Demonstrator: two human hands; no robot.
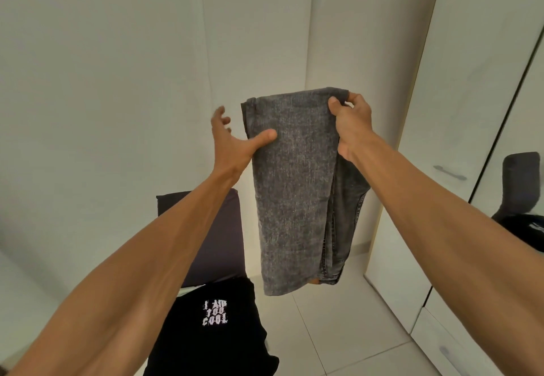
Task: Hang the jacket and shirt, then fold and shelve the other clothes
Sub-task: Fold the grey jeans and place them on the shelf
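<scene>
A pair of grey washed jeans [294, 187] hangs folded lengthwise in the air in front of me. My right hand [351, 123] is shut on their top right corner and carries them. To the left of the jeans my left hand [235, 137] is spread open, its thumb pressed on the front of the fabric and its fingers reaching behind the left edge. A black T-shirt [215, 328] with white lettering lies below, at the bottom centre, draped over the edge of the bed.
A dark purple pillow [217, 228] lies on the bed behind the T-shirt. White wardrobe doors [459, 110] with a grey handle stand at the right, beside a mirror panel [524, 187] that reflects dark clothes. The floor [338, 331] is pale tile.
</scene>
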